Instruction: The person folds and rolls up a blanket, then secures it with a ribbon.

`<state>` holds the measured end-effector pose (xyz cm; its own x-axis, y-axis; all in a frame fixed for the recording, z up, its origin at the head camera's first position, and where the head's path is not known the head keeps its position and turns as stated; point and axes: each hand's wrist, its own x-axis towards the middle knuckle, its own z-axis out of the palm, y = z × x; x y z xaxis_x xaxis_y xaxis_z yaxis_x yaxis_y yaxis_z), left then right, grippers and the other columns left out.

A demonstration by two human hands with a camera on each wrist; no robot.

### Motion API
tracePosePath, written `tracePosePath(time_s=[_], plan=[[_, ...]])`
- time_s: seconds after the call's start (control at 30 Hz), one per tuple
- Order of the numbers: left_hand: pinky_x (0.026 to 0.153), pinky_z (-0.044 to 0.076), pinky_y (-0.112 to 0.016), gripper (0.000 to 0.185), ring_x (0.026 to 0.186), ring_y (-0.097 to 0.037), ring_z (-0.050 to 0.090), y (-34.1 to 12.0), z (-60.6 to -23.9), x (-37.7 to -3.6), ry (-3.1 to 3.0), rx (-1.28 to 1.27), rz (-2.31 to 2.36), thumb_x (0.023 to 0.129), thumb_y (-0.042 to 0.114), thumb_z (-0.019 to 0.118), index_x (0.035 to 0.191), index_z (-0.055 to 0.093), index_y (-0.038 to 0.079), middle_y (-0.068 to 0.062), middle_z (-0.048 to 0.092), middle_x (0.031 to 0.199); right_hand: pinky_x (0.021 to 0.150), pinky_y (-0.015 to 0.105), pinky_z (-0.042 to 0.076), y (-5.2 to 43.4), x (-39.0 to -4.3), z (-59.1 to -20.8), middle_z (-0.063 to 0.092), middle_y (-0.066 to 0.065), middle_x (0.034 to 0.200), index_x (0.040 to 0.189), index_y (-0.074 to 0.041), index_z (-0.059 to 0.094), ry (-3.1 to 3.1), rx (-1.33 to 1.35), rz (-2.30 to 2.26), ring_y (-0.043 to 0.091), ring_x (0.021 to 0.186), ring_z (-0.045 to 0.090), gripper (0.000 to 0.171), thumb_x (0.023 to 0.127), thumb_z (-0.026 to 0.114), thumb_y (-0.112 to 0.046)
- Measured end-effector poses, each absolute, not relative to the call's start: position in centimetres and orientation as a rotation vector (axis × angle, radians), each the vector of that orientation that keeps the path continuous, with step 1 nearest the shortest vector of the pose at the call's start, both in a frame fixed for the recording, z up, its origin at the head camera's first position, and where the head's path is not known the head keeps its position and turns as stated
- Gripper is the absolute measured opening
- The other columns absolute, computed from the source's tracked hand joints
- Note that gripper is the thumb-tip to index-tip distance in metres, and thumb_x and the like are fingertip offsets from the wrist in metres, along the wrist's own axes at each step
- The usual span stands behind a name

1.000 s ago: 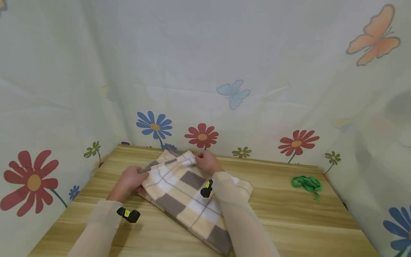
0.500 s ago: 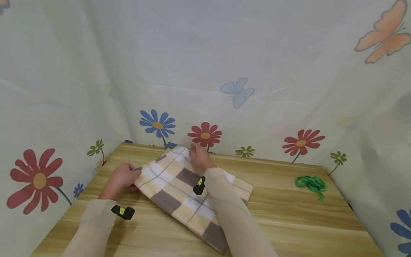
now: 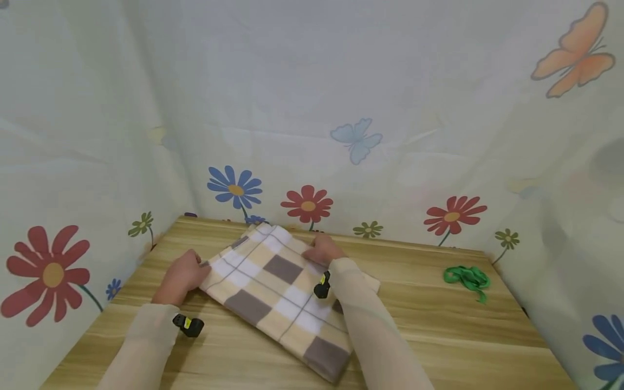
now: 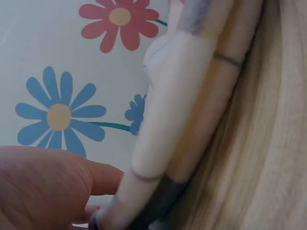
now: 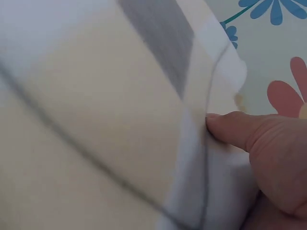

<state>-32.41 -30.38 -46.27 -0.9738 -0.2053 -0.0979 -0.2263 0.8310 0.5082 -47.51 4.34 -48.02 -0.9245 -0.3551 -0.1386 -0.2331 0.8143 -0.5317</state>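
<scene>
A folded checked blanket [image 3: 273,287] in cream, white and grey-brown lies slantwise on the wooden table [image 3: 439,336]. My left hand [image 3: 184,272] holds its left corner, fingers curled at the folded edge. In the left wrist view, that hand [image 4: 43,187] sits low beside the stacked layers of the blanket [image 4: 192,120]. My right hand [image 3: 322,250] rests on the blanket's far right edge. In the right wrist view, its thumb [image 5: 230,127] presses on top of the blanket [image 5: 96,120], and the other fingers are hidden.
A green ribbon [image 3: 465,277] lies bunched near the table's far right corner. A pale curtain [image 3: 312,108] printed with flowers and butterflies closes in the table on the far side, left and right. Bare wood shows in front of and to the right of the blanket.
My right hand has come from the blanket's far corner back to its right edge. The top layer now lies flat. My left hand has stayed at the left corner.
</scene>
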Motion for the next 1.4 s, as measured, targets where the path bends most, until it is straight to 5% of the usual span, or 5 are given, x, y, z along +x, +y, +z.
tracePosePath(time_s=[0.27,0.4,0.6,0.9,1.4], plan=[[0.058,0.060,-0.035,0.076,0.061,-0.021,0.068,-28.9,-47.5,-32.2,2.674,-0.432,1.405,0.102,0.021,0.055,0.156,0.013,-0.010,-0.048,0.034,0.141,0.053,0.029,0.031,8.2,-44.2,-46.6,0.026,-0.007,0.056,0.059,-0.018,0.039,2.714,-0.488,-0.740,0.011,0.051,0.028,0.050,0.093,0.073,-0.029],[0.058,0.060,-0.034,0.084,0.059,-0.018,0.069,-27.6,-47.9,-31.6,2.682,-0.386,1.470,0.102,0.019,0.057,0.157,0.002,-0.011,-0.044,0.043,0.135,0.050,0.028,0.031,10.4,-42.8,-46.6,0.027,-0.007,0.053,0.055,-0.018,0.040,2.682,-0.488,-0.723,0.011,0.048,0.030,0.052,0.092,0.075,-0.031],[0.057,0.059,-0.034,0.067,0.060,-0.016,0.069,-24.9,-48.3,-31.0,2.706,-0.262,1.476,0.101,0.015,0.059,0.148,0.025,-0.020,-0.029,0.066,0.107,0.049,0.025,0.031,13.7,-39.5,-46.2,0.027,-0.007,0.051,0.054,-0.017,0.040,2.659,-0.434,-0.757,0.010,0.047,0.031,0.054,0.091,0.077,-0.032],[0.053,0.059,-0.035,0.049,0.055,-0.017,0.067,-20.6,-48.6,-30.9,2.616,-0.181,1.512,0.100,0.015,0.063,0.142,0.051,-0.007,-0.012,0.071,0.080,0.054,0.026,0.036,17.5,-34.5,-47.1,0.048,-0.003,0.068,0.076,-0.011,0.056,2.636,-0.302,-0.934,0.012,0.059,0.044,0.031,0.090,0.077,-0.029],[0.051,0.053,-0.031,0.041,0.056,-0.015,0.060,-16.6,-48.8,-34.6,2.725,0.013,1.334,0.098,0.014,0.066,0.134,0.057,-0.005,-0.010,0.068,0.086,0.049,0.028,0.045,20.8,-29.8,-46.0,0.059,0.001,0.067,0.078,-0.004,0.061,2.579,-0.155,-1.026,0.013,0.055,0.056,0.032,0.092,0.077,-0.029]])
